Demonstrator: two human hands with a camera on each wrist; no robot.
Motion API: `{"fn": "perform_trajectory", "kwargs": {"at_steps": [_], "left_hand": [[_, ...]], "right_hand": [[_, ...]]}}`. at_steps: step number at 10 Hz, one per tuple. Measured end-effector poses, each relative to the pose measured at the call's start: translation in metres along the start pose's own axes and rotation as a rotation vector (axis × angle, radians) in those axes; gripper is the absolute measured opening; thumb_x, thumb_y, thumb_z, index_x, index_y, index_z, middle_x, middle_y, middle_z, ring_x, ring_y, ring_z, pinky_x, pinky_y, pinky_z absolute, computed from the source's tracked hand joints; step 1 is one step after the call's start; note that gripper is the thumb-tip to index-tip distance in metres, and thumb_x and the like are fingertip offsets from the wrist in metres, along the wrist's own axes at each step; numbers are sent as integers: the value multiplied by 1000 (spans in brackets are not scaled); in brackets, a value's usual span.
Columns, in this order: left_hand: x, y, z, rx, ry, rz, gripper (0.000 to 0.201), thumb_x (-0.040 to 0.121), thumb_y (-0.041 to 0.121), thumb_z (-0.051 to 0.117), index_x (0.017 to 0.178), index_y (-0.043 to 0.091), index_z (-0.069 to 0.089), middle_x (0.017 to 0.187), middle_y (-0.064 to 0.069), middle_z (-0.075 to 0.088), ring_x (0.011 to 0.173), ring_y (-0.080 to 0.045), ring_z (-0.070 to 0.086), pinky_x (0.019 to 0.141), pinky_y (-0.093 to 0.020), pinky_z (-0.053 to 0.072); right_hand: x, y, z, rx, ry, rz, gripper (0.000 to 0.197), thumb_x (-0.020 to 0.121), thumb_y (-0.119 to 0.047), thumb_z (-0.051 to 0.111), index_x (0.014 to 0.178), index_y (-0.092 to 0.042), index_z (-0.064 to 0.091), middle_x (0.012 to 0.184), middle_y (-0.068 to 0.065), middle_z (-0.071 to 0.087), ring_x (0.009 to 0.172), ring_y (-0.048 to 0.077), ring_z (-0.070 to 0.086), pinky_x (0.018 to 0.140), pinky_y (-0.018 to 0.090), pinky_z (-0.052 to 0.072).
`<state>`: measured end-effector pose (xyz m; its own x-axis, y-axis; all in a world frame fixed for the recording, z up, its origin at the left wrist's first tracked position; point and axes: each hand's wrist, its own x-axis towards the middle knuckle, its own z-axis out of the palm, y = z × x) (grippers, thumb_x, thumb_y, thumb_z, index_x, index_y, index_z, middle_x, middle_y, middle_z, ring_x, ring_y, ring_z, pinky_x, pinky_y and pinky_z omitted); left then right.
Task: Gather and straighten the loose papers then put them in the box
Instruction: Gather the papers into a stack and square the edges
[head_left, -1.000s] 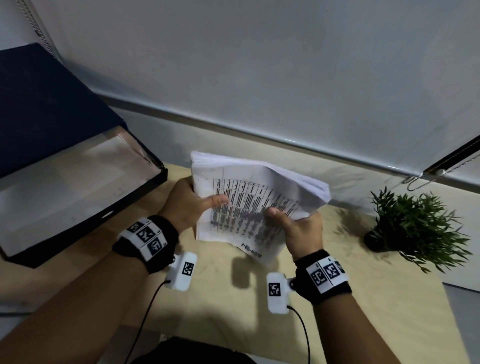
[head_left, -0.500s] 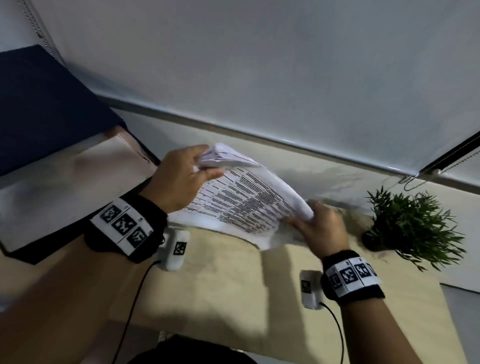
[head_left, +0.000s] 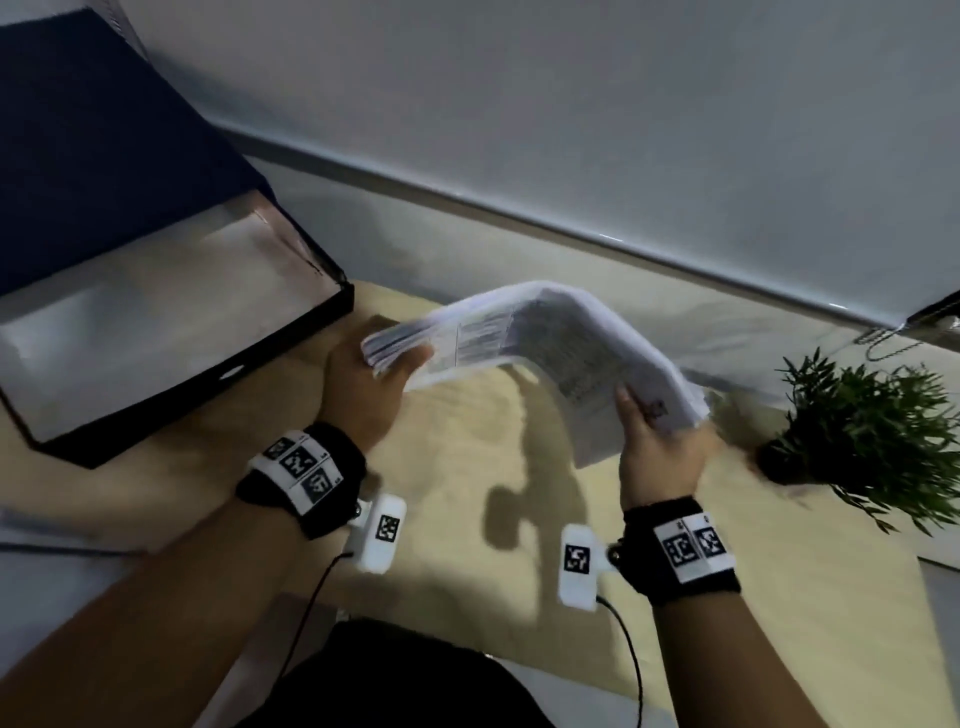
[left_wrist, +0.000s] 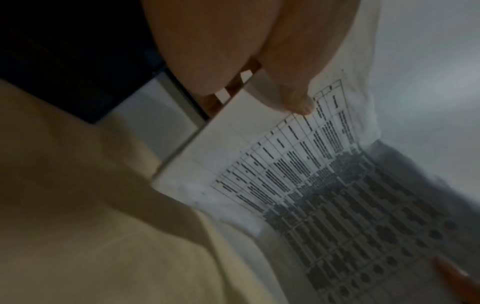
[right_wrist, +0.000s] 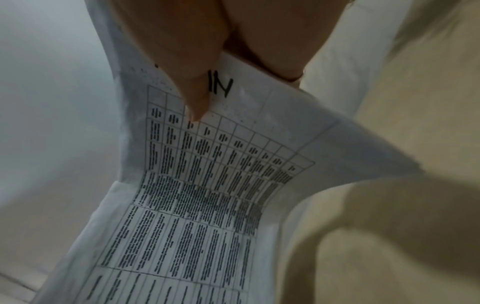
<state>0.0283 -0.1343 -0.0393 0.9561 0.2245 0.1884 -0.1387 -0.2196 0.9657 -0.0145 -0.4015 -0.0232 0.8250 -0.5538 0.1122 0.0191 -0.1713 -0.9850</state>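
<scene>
I have the stack of printed papers (head_left: 540, 353) off the bench (head_left: 467, 519) and in the air, bowed up into an arch between my two hands. My left hand (head_left: 363, 389) pinches the left short end, thumb on top and fingers under the fanned edges, and my right hand (head_left: 660, 457) clamps the right end the same way, thumb (right_wrist: 192, 96) pressed on the top sheet just above the printed table. The hands are well apart, one at each end, so the stack's long axis runs left to right across me, its right end lower and nearer to me. The open box (head_left: 171, 332) lies to the left and a little beyond, its dark front wall just beside my left hand, which makes the left the leading hand for the carry across. The sheet edges at the left end look uneven, though motion blur makes it hard to say how badly; I judge they want another tap square before going in. The small potted plant (head_left: 872, 431) stands just beyond my right hand, away from the route to the box.
</scene>
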Motion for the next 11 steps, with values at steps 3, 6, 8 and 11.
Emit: {"fn": "perform_trajectory", "kwargs": {"at_steps": [3, 6, 8, 11], "left_hand": [[-13, -12, -3, -35, -29, -29, 7, 86, -11, 61, 93, -10, 60, 82, 8, 64, 75, 14, 60, 74, -3, 42], [-9, -43, -9, 89, -50, -204, 27, 87, 8, 68, 113, 12, 65, 100, 11, 68, 99, -8, 66, 80, -9, 46], [-12, -90, -17, 362, -223, -500, 37, 86, 28, 70, 116, 10, 58, 110, -7, 70, 99, -27, 67, 83, -35, 52], [-20, -104, 5, 544, -230, -678, 47, 97, 17, 48, 134, -10, 36, 141, -30, 44, 130, -41, 46, 107, -42, 38]], "right_hand": [[-17, 27, -2, -75, 2, 81, 19, 84, -5, 73, 88, -22, 66, 84, -13, 68, 71, -13, 64, 72, 13, 54], [-15, 59, -1, -203, -50, 220, 11, 85, -13, 72, 90, -3, 71, 79, 1, 72, 67, 10, 67, 61, 24, 52], [-10, 94, 2, -104, -84, 671, 29, 96, -20, 59, 124, -14, 55, 93, 1, 68, 91, 21, 66, 99, 37, 46], [-17, 133, 13, -596, -321, 516, 32, 89, -20, 49, 117, -5, 49, 105, 11, 61, 91, 30, 60, 82, 43, 52]]}}
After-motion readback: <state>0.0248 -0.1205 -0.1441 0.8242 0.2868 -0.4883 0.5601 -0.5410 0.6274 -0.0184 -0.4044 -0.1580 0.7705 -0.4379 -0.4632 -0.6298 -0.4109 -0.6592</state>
